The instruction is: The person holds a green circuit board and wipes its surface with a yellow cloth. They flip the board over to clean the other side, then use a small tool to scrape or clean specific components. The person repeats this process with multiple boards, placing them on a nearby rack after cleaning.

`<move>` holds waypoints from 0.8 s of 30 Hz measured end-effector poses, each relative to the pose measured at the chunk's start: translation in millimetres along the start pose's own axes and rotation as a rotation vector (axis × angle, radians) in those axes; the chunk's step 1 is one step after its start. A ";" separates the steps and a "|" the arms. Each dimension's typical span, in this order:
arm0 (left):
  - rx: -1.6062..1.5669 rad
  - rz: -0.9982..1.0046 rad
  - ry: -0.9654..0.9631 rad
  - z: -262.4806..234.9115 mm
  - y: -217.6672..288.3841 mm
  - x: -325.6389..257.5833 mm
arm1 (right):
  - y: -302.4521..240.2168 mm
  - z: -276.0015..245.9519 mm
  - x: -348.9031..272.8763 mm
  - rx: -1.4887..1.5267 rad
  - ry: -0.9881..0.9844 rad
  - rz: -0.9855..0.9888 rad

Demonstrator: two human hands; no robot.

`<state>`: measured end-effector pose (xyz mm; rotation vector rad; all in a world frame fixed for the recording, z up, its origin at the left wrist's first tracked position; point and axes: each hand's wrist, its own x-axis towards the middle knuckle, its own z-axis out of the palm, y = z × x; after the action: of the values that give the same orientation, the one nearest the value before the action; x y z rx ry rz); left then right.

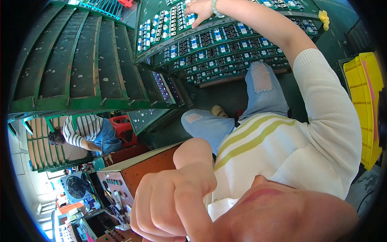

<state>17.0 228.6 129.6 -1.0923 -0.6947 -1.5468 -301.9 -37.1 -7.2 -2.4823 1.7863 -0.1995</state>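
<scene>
Reached out the right hand (199,12), beaded bracelet (215,9) at the wrist, fingertips bent down onto the top tray of circuit boards (169,24) – could not tell whether pinching one. Held the left hand (173,201) close to the camera, curled into a loose fist, nothing visible in it. Sat before stacked green trays (225,52) full of boards – empty green slatted rack (80,60) to the left, yellow bin (365,101) to the right. Below the rack, another person in a striped shirt (84,133), bent over, near an orange-brown test box (141,169).
</scene>
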 end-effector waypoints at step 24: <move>0.150 0.138 0.067 -71.6 41.8 29.7 | -8.0 -46.9 7.0 0.242 -0.026 -0.097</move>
<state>36.4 143.0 122.6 -0.9528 -0.6649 -1.3843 -299.2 -40.5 40.7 -2.3881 1.5307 -0.3644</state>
